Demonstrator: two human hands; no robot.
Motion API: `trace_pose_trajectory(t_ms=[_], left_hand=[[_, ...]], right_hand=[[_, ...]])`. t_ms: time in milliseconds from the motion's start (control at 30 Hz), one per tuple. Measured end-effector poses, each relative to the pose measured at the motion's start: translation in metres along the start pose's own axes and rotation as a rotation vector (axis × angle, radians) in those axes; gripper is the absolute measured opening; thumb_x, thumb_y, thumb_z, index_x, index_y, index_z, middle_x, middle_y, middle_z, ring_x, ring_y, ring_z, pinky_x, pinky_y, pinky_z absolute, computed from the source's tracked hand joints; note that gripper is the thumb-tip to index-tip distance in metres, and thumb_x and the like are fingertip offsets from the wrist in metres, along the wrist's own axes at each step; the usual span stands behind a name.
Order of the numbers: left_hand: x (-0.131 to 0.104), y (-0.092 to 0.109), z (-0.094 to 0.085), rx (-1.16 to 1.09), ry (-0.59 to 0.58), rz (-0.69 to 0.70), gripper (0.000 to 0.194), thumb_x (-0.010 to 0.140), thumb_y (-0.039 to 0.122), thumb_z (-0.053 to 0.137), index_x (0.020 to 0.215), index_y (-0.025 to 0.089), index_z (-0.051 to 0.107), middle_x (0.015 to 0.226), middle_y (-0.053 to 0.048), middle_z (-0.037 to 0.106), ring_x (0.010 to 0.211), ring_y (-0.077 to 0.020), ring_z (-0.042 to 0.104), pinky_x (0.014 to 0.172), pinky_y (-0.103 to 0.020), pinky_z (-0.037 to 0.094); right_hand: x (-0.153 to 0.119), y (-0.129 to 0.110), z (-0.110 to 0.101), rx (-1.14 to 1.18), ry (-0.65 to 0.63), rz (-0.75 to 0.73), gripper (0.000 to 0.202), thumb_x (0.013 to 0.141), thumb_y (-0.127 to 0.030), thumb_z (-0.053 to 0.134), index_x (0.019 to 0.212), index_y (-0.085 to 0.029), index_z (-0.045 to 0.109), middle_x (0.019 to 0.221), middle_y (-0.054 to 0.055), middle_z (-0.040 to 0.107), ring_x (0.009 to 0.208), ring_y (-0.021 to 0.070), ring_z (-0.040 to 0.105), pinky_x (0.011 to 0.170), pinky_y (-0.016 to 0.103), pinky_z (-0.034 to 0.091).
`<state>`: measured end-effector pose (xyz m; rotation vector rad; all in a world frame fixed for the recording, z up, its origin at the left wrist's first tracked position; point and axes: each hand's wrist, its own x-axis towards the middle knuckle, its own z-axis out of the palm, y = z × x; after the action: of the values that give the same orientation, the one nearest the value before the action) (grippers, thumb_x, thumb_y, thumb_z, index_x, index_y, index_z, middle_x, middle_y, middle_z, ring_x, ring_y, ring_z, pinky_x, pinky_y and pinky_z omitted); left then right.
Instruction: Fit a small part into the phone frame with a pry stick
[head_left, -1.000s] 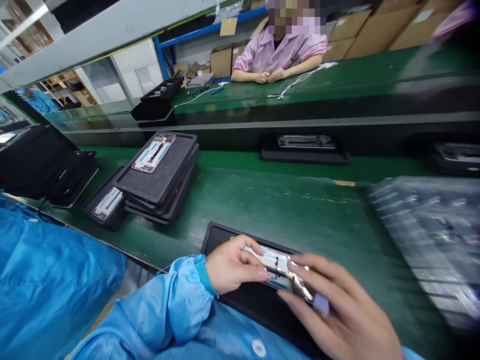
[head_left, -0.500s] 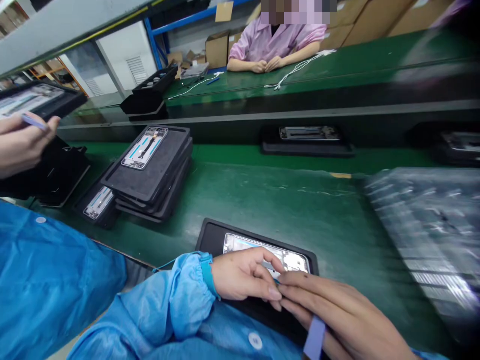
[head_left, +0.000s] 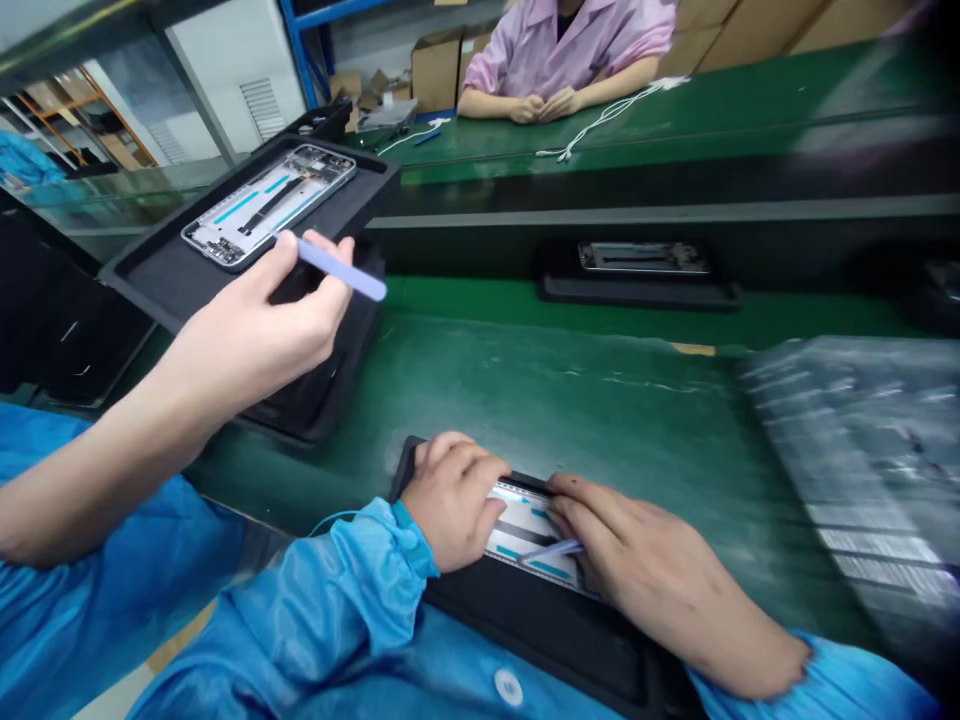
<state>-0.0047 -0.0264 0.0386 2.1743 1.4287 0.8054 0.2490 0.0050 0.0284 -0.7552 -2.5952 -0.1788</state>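
A phone frame (head_left: 517,515) with a silvery inside and blue strips lies in a black tray (head_left: 555,635) in front of me. My left hand (head_left: 454,505) is closed over the frame's left end, fingers curled at the far edge and thumb on the near part. My right hand (head_left: 637,560) covers the right end. Between its fingers are slim purple tweezers (head_left: 559,549), their tip low over the inside of the frame near a blue strip. Parts of the frame under both hands are hidden.
On the left a co-worker's hand (head_left: 262,325) holds a purple tool (head_left: 341,270) beside another phone frame (head_left: 270,205) in a black tray. More trays are stacked beneath. Another trayed frame (head_left: 645,257) stands at the back. Clear plastic trays (head_left: 862,430) lie right. A person in pink sits opposite.
My hands have moved apart to opposite ends of the frame, and the tweezers now point down at it. The co-worker's hand and a trayed phone frame have come in from the left.
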Motion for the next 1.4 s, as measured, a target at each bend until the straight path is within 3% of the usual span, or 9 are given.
trace_pose_trajectory(t_ms=[200,633,867,1067,1233,1400], left_hand=[[-0.001,-0.004,0.007,0.081,-0.146,0.014,0.041,0.092,0.027,0.072,0.132,0.021,0.065,0.132,-0.012,0.069,0.133,-0.0346,0.055,0.106,-0.056,0.042],[-0.001,-0.006,0.008,0.067,-0.144,0.020,0.038,0.094,0.025,0.069,0.132,0.022,0.063,0.131,-0.012,0.068,0.131,-0.0336,0.056,0.102,-0.054,0.041],[0.000,-0.004,0.007,0.071,-0.158,0.005,0.038,0.094,0.026,0.071,0.131,0.022,0.064,0.132,-0.011,0.068,0.132,-0.0338,0.055,0.102,-0.054,0.041],[0.000,-0.003,0.005,0.080,-0.167,0.005,0.037,0.094,0.024,0.068,0.131,0.021,0.064,0.131,-0.012,0.068,0.131,-0.0338,0.055,0.100,-0.053,0.042],[0.001,-0.002,0.003,0.099,-0.180,-0.004,0.038,0.092,0.024,0.071,0.130,0.021,0.064,0.132,-0.011,0.067,0.131,-0.0326,0.055,0.101,-0.053,0.042],[0.002,0.000,0.002,0.106,-0.209,-0.020,0.038,0.093,0.026,0.073,0.130,0.022,0.065,0.135,-0.011,0.066,0.135,-0.0336,0.053,0.102,-0.053,0.043]], right_hand=[[0.003,0.001,0.008,0.006,-0.081,0.010,0.030,0.104,-0.009,0.045,0.108,-0.013,0.074,0.118,0.015,0.076,0.096,0.0235,0.076,0.080,0.035,0.062],[-0.002,0.004,0.008,0.106,-0.095,0.151,0.027,0.095,-0.012,0.051,0.109,-0.020,0.073,0.122,0.011,0.078,0.102,0.0231,0.077,0.081,0.034,0.064],[0.004,-0.004,0.010,0.060,-0.066,0.111,0.024,0.097,-0.011,0.048,0.107,-0.017,0.070,0.115,0.011,0.078,0.095,0.0229,0.076,0.078,0.034,0.061],[0.008,-0.009,0.010,0.093,-0.080,0.198,0.018,0.101,-0.017,0.052,0.106,-0.017,0.070,0.110,0.009,0.076,0.089,0.0188,0.074,0.072,0.030,0.058],[-0.001,-0.015,0.012,0.008,-0.025,0.174,0.024,0.102,-0.015,0.050,0.109,-0.016,0.073,0.116,0.010,0.077,0.096,0.0222,0.073,0.081,0.034,0.056],[-0.004,-0.022,0.013,-0.049,0.009,0.196,0.021,0.104,-0.020,0.053,0.106,-0.015,0.074,0.111,0.010,0.078,0.090,0.0214,0.072,0.082,0.034,0.054]])
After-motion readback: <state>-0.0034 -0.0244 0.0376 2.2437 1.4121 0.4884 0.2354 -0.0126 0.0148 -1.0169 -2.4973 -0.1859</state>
